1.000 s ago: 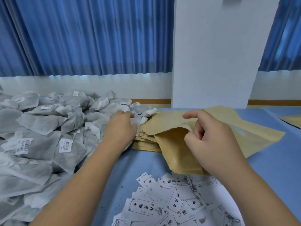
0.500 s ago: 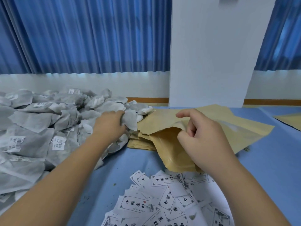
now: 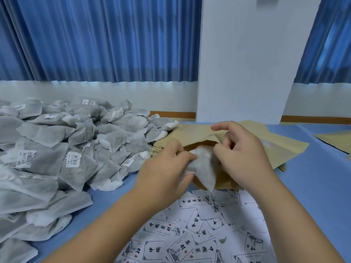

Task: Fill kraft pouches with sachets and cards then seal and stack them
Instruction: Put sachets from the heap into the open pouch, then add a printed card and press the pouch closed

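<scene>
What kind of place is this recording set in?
Probably a small hand-packing workroom, not a factory line: a blue-covered table holds a heap of grey sachets, a stack of kraft pouches and loose printed cards, with blue curtains behind.

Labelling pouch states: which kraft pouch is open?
The pouch whose mouth the right hand holds apart, left hand holding a sachet partway in; the stacked pouches under it lie flat.

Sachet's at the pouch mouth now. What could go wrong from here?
1. The sachet held by the left hand is mostly outside the kraft pouch; its wide corner may snag on the mouth's lip and crumple.
2. The right hand pinches only the mouth's edge, so the opening may collapse under the push.
</scene>
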Demonstrator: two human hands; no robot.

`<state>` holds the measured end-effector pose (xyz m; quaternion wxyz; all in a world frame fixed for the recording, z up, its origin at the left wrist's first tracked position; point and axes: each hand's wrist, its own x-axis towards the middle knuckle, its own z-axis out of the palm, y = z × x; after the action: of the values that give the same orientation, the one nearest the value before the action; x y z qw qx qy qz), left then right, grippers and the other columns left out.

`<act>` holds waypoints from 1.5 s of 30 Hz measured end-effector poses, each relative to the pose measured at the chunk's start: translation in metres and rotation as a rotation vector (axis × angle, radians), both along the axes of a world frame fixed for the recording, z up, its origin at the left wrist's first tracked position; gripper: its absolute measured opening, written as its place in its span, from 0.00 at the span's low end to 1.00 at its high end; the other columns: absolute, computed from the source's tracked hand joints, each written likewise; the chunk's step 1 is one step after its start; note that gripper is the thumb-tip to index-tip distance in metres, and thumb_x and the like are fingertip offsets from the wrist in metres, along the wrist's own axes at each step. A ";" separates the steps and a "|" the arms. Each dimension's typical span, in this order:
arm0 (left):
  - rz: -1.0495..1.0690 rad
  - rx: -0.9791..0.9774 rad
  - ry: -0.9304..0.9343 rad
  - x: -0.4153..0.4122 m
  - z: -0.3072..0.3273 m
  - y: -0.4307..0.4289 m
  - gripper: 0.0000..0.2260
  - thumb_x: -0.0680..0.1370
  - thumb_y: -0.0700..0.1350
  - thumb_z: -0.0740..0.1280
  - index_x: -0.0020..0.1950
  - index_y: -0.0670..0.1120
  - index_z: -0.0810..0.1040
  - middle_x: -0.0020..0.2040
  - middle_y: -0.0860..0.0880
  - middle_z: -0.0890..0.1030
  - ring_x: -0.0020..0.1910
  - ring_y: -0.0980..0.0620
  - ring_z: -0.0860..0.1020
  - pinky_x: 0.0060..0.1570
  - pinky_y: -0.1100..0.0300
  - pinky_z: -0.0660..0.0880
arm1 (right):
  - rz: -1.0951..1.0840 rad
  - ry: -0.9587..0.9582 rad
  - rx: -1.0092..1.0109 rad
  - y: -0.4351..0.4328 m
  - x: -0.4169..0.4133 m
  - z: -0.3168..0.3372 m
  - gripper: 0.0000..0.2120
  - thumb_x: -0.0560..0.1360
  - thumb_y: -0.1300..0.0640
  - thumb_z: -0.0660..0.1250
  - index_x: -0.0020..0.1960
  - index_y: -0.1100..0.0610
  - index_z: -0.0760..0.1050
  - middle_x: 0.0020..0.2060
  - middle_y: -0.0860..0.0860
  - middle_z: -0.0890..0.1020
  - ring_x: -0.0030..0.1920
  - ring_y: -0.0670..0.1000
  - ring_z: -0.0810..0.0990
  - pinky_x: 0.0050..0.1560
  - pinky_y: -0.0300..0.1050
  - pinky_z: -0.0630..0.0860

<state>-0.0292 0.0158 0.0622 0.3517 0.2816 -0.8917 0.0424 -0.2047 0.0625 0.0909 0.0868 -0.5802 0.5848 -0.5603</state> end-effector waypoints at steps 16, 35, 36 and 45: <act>-0.164 0.465 -0.182 -0.056 0.001 -0.019 0.06 0.75 0.36 0.60 0.40 0.46 0.69 0.34 0.51 0.73 0.35 0.50 0.72 0.31 0.61 0.65 | 0.071 -0.017 -0.016 0.002 0.007 0.001 0.19 0.67 0.69 0.62 0.47 0.46 0.76 0.23 0.44 0.65 0.27 0.43 0.65 0.31 0.35 0.66; 0.101 0.067 -0.531 -0.004 -0.063 -0.016 0.16 0.83 0.51 0.50 0.51 0.48 0.75 0.50 0.50 0.78 0.51 0.48 0.74 0.49 0.55 0.68 | -0.122 0.122 0.072 0.007 -0.020 0.009 0.11 0.68 0.61 0.65 0.42 0.44 0.77 0.27 0.43 0.72 0.28 0.43 0.69 0.28 0.37 0.67; 0.107 0.046 -0.512 -0.002 -0.058 -0.014 0.15 0.82 0.51 0.50 0.49 0.48 0.75 0.49 0.51 0.78 0.50 0.48 0.74 0.49 0.55 0.69 | -0.121 0.123 0.074 0.007 -0.020 0.009 0.11 0.68 0.61 0.65 0.41 0.44 0.78 0.26 0.44 0.72 0.28 0.43 0.69 0.27 0.36 0.66; -0.068 0.040 0.072 0.022 0.011 0.002 0.04 0.74 0.46 0.63 0.43 0.51 0.77 0.40 0.59 0.76 0.30 0.56 0.74 0.30 0.58 0.73 | -0.107 0.106 0.081 0.009 -0.019 0.011 0.12 0.68 0.62 0.65 0.41 0.45 0.78 0.26 0.44 0.71 0.27 0.43 0.68 0.25 0.33 0.66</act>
<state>-0.0076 0.0179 0.0734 0.3790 0.2596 -0.8882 0.0023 -0.2235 0.0712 0.1016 0.0492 -0.5729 0.6408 -0.5087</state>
